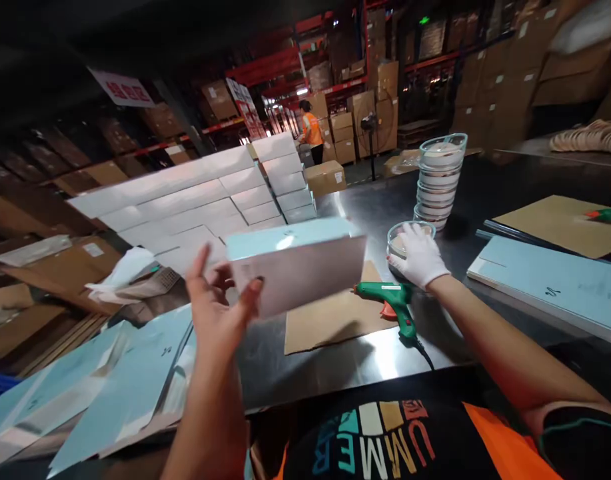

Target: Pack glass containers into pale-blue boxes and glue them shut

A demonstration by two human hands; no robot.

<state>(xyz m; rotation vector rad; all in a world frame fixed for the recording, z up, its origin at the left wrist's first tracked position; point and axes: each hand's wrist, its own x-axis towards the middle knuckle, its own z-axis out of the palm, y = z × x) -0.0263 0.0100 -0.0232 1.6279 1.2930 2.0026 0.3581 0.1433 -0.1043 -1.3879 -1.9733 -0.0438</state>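
Note:
My bare left hand (216,308) grips the near end of a light blue and white box (298,262), lifted above the steel table (365,207). My right hand (421,256), in a white glove, rests on a shallow clear lidded dish (398,239) on the table. Behind that dish rises a tall stack of the same dishes (439,179). A green glue gun (394,300) lies on a brown cardboard sheet (330,320) between my arms.
A wall of stacked white boxes (200,197) fills the left rear. Flat blue box blanks (110,383) lie at the near left, more blanks (550,283) at right, beside cardboard (560,223) with another glue gun (608,215). A person in orange (312,130) stands far off among shelves.

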